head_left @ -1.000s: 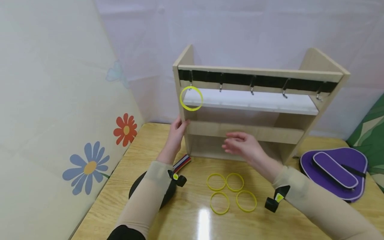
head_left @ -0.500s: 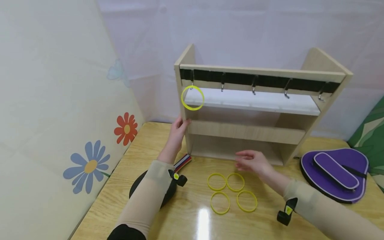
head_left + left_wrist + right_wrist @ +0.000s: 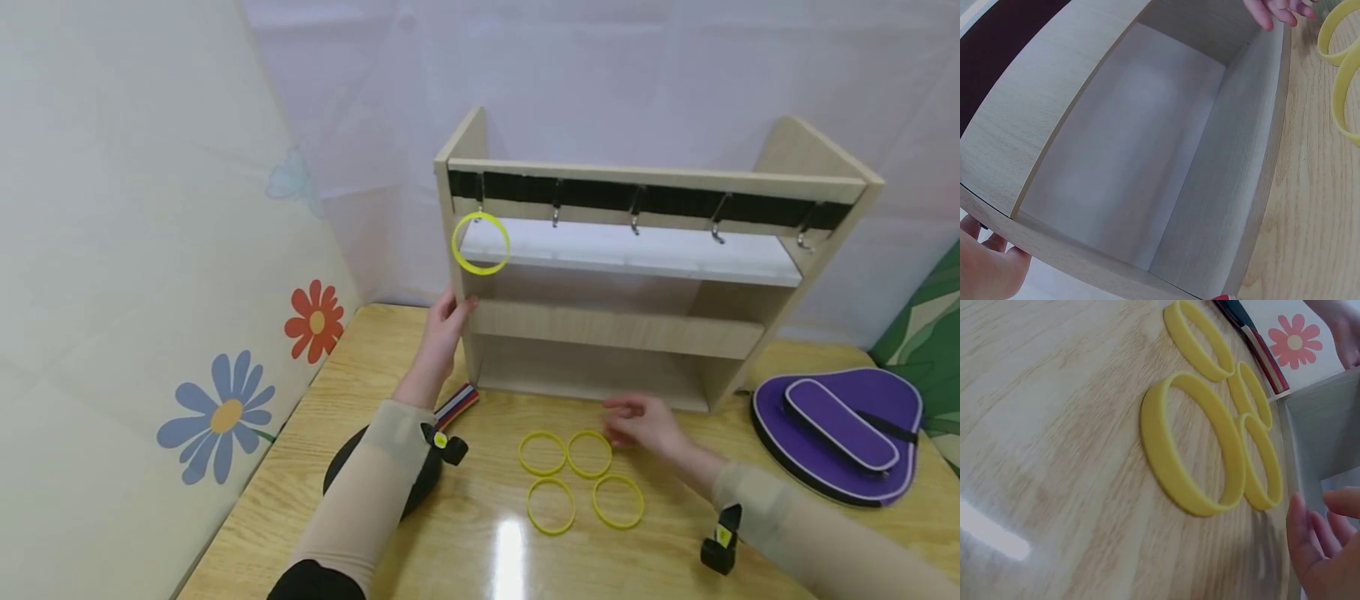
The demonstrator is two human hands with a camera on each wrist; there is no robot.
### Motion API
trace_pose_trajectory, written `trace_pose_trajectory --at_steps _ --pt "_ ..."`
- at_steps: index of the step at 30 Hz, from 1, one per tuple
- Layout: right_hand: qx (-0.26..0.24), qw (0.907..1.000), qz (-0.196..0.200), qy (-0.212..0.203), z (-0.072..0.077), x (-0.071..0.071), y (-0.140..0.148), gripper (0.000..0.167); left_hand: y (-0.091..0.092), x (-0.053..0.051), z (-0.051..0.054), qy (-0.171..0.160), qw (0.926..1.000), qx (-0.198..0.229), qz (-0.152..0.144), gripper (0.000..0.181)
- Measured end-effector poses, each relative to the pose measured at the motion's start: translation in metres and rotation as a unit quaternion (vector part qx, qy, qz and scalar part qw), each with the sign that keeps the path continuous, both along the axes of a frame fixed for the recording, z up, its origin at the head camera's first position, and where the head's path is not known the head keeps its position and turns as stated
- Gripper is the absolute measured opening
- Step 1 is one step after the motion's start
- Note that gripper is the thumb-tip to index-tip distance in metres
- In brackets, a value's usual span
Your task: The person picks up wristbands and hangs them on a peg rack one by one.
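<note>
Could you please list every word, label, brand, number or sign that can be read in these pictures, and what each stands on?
There is no readable text in any view.
Left-wrist yellow patch and right-wrist yellow patch: too small to tell whether anything is printed there.
Yellow rings, shelf unit, purple case and striped handle: no lettering shows.

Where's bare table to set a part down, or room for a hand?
Bare tabletop: between the black paddle and the yellow rings, in front of the rings, and a narrower gap between right forearm and purple case. The bottom compartment of the shelf unit looks free for a hand. Crowded: the rings' cluster, with the right hand close by.
</note>
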State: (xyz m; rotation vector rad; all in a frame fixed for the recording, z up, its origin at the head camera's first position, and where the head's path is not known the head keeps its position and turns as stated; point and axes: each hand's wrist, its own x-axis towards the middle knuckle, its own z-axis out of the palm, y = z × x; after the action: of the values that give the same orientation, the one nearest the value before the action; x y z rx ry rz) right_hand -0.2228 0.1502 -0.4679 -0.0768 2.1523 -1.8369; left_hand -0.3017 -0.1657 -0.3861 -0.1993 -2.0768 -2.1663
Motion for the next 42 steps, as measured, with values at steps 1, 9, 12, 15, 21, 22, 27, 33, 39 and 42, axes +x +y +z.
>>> trace_pose_trajectory --at_steps 1,9,12,15,21,22,27,33,39,42 --pt "-0.001 1.0000 0.000 0.000 -0.002 0.000 0.001 0.039 0.000 0.000 0.000 0.000 1.0000 0.000 -0.001 0.052" --pt "0.034 0.9992 0.009 -0.017 -0.012 0.001 0.005 0.040 -0.002 0.002 0.002 -0.002 1.0000 -0.005 -0.006 0.052" --pt "0.054 0.9983 0.010 -0.017 -0.013 0.002 0.004 0.040 -0.002 0.001 0.003 -0.005 1.0000 -0.004 -0.006 0.052" --pt "0.069 0.9974 0.017 -0.013 -0.013 0.002 0.003 0.039 -0.002 0.001 0.003 -0.007 1.0000 0.000 -0.006 0.052" --pt "0.098 0.9946 0.036 0.001 -0.012 0.002 0.000 0.036 -0.002 0.001 0.004 -0.010 0.9999 0.000 -0.004 0.052" --pt "0.104 0.9939 0.037 0.003 -0.012 0.002 0.000 0.035 -0.002 0.001 0.004 -0.010 0.9999 0.002 -0.004 0.051" --pt "0.147 0.9883 0.040 0.011 -0.013 0.003 -0.002 0.031 -0.003 0.001 0.002 -0.012 0.9999 0.002 -0.007 0.052" --pt "0.165 0.9854 0.038 0.015 -0.013 0.003 -0.003 0.030 -0.004 0.001 0.001 -0.008 0.9999 0.000 -0.009 0.052" --pt "0.161 0.9862 0.039 0.006 -0.012 0.001 -0.001 0.031 -0.003 0.001 0.002 -0.003 1.0000 -0.001 -0.008 0.053" --pt "0.147 0.9883 0.040 -0.008 -0.011 0.000 0.001 0.031 -0.002 0.001 0.002 -0.001 1.0000 -0.003 -0.009 0.053"
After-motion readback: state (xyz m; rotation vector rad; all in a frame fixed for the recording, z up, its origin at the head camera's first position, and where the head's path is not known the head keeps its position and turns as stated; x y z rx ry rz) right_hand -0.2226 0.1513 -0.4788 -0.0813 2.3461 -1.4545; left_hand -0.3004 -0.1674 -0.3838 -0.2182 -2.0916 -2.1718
